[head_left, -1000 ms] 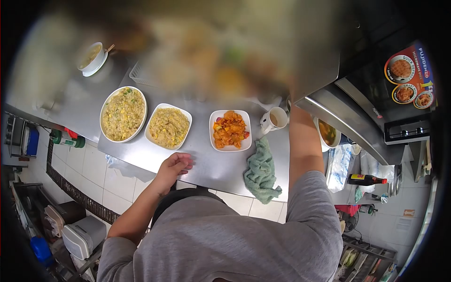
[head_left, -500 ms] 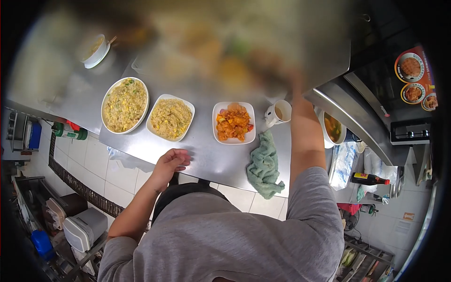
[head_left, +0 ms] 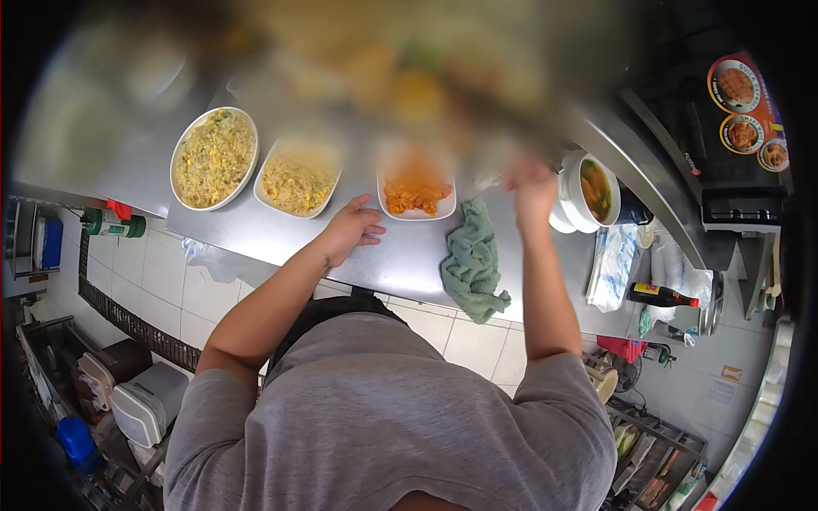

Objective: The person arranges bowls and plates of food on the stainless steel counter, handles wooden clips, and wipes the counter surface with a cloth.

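My left hand [head_left: 351, 230] hovers over the counter's front edge, fingers apart and nothing in them. It is nearest to a square white bowl of fried rice [head_left: 295, 186] and a square white bowl of orange-sauced pieces [head_left: 416, 192]. My right hand [head_left: 532, 192] is raised right of a crumpled green cloth [head_left: 474, 264]. Its fingers are smeared by a blurred patch, so I cannot tell whether they hold anything. Close to its right stands a white bowl of soup [head_left: 599, 191]. A larger oval bowl of fried rice [head_left: 214, 159] sits at the left.
The steel counter [head_left: 400, 255] runs across in front of me. A microwave oven [head_left: 656, 145] stands at the right, with a dark sauce bottle [head_left: 663, 295] and plastic bags [head_left: 612, 277] below it. Blur covers the upper middle of the view.
My left hand has moved right and slightly up. My right hand has drawn back from the blurred area into view. The white cup near it no longer shows clearly.
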The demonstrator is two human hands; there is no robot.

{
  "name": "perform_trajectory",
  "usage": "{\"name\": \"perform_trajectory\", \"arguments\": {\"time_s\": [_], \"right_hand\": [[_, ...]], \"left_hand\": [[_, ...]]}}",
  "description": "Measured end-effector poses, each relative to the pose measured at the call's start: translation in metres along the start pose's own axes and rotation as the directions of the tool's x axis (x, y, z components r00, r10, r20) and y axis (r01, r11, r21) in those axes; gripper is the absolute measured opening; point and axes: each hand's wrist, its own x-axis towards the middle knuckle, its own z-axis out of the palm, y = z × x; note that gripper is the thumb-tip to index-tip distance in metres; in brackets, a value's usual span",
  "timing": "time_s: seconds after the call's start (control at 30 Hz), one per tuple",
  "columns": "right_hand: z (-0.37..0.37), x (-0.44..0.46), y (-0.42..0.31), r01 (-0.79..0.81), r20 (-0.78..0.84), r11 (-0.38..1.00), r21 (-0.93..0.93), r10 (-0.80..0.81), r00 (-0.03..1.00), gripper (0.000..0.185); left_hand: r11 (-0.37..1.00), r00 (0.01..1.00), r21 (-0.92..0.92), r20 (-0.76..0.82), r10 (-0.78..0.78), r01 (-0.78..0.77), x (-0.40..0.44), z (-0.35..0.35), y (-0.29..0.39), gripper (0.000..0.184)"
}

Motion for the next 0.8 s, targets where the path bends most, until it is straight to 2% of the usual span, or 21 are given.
{"name": "perform_trajectory", "arguments": {"time_s": [0.07, 0.1, 0.13, 0.17, 0.2, 0.23, 0.3, 0.33, 0.37, 0.43, 0.47, 0.53, 0.6, 0.7, 0.77, 0.8], "right_hand": [[0.014, -0.03, 0.01, 0.031, -0.013, 0.98, -0.198, -0.034, 0.999, 0.009], [0.015, -0.039, 0.012, 0.028, -0.016, 0.98, -0.199, -0.032, 0.999, 0.009], [0.015, -0.045, 0.013, 0.303, 0.078, 0.853, -0.426, -0.299, 0.951, 0.009], [0.015, -0.048, 0.012, 0.537, 0.23, 0.603, -0.59, -0.512, 0.828, 0.009], [0.014, -0.048, 0.009, 0.632, 0.274, 0.509, -0.584, -0.609, 0.744, 0.012], [0.013, -0.047, 0.005, 0.632, 0.274, 0.51, -0.583, -0.609, 0.744, 0.012], [0.011, -0.037, -0.003, 0.502, 0.118, 0.587, -0.635, -0.569, 0.814, 0.008], [0.011, -0.026, -0.007, 0.413, -0.013, 0.79, -0.454, -0.47, 0.883, 0.008], [0.01, -0.008, -0.009, 0.304, -0.113, 0.925, -0.228, -0.335, 0.935, 0.008], [-0.003, 0.041, 0.013, 0.209, -0.115, 0.968, 0.14, -0.193, 0.974, 0.013], [-0.01, 0.079, 0.034, 0.226, -0.116, 0.963, 0.146, -0.211, 0.971, 0.013], [-0.018, 0.144, 0.068, 0.278, -0.17, 0.961, 0.015, -0.271, 0.947, 0.023], [-0.008, 0.187, 0.072, 0.301, -0.188, 0.914, -0.272, -0.357, 0.915, 0.025], [0.015, 0.218, 0.058, 0.265, -0.103, 0.69, -0.674, -0.443, 0.89, 0.027], [0.025, 0.215, 0.045, 0.258, -0.032, 0.517, -0.816, -0.487, 0.873, 0.028], [0.029, 0.204, 0.038, 0.296, -0.008, 0.415, -0.86, -0.591, 0.806, 0.029]], "left_hand": [[0.996, 0.998, -0.07, 0.043, -0.048, 0.051, 0.013, 0.007, -0.003, 0.066], [0.996, 0.998, -0.069, 0.044, -0.051, 0.054, 0.018, 0.01, -0.005, 0.066], [0.991, 0.996, -0.128, 0.087, -0.038, 0.049, 0.022, 0.012, -0.006, 0.062], [0.981, 0.992, -0.188, 0.128, -0.02, 0.044, 0.026, 0.014, -0.006, 0.058], [0.981, 0.992, -0.188, 0.127, -0.02, 0.044, 0.03, 0.016, -0.007, 0.058], [0.974, 0.993, -0.224, 0.115, -0.011, 0.037, 0.034, 0.017, -0.006, 0.053], [0.965, 0.995, -0.26, 0.098, 0.005, 0.021, 0.037, 0.02, -0.007, 0.049], [0.965, 0.997, -0.263, 0.071, 0.018, 0.001, 0.04, 0.02, -0.01, 0.046], [0.964, 0.998, -0.265, 0.043, 0.035, -0.023, 0.043, 0.021, -0.009, 0.043], [0.968, 0.999, -0.249, -0.011, 0.04, -0.041, 0.044, 0.023, -0.01, 0.043], [0.971, 0.997, -0.233, -0.061, 0.037, -0.05, 0.045, 0.025, -0.008, 0.043], [0.967, 0.995, -0.242, -0.081, 0.064, -0.082, 0.047, 0.027, -0.011, 0.044], [0.958, 0.992, -0.271, -0.108, 0.072, -0.099, 0.046, 0.029, -0.01, 0.046], [0.96, 0.988, -0.255, -0.136, 0.079, -0.112, 0.049, 0.027, -0.015, 0.045], [0.963, 0.985, -0.248, -0.154, 0.071, -0.108, 0.046, 0.025, -0.017, 0.045], [0.962, 0.983, -0.245, -0.163, 0.083, -0.121, 0.043, 0.026, -0.018, 0.044]]}}
